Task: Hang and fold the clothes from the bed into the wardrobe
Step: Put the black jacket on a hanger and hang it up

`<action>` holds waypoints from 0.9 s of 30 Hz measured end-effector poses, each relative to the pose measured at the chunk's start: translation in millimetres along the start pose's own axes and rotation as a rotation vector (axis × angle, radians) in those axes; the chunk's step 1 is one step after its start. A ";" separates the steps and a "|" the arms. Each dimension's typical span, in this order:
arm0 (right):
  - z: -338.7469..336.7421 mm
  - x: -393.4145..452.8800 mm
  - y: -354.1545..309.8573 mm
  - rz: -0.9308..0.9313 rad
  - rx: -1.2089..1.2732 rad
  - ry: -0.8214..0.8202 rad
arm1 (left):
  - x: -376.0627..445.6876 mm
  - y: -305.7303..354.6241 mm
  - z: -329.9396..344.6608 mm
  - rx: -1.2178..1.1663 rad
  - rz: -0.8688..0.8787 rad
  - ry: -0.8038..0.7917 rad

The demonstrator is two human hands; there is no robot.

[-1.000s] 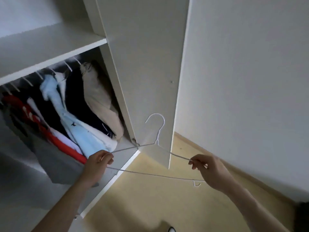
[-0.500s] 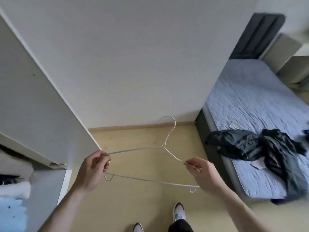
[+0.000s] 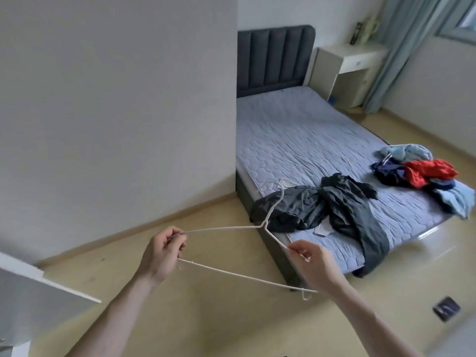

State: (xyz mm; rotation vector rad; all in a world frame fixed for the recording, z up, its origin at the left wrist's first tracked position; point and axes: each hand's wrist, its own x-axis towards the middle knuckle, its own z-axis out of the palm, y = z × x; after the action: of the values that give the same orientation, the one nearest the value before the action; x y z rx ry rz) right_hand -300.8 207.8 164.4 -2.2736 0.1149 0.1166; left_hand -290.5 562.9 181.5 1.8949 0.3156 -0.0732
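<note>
At lower centre the left hand point(image 3: 161, 253) and right hand point(image 3: 313, 264) each pinch 1 end of the white hanger point(image 3: 231, 273); its hook blurs against dark clothes point(image 3: 342, 210) on the bed point(image 3: 296, 140). More clothes point(image 3: 422, 173) lie at right. The wardrobe door point(image 3: 31, 287) is cut off at lower left.

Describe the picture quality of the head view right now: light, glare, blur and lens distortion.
Head view: soft, even daylight with faint shadows; a bright glare streak on the floor past the bed corner; wide-angle bending curves the wall and floor lines toward the edges; the lower right corner is smeared; the white hanger, left hand, right hand and dark garment are fairly sharp.
</note>
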 end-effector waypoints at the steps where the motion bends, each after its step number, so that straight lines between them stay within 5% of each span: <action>1: -17.5 5.5 15.0 0.015 0.002 0.012 | 4.1 10.2 23.4 -0.004 0.005 -0.011; 11: -152.2 59.2 120.4 0.077 0.069 0.057 | 51.9 68.7 207.0 0.058 0.006 -0.071; 27: -254.5 215.0 244.6 0.312 0.069 0.168 | 253.5 86.4 407.6 0.241 -0.126 -0.307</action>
State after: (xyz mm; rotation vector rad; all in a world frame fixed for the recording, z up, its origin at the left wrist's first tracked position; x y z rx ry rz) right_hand -105.7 -153.6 118.4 -2.1795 0.5538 0.0823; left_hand 17.4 201.8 69.3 2.0636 0.2225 -0.5005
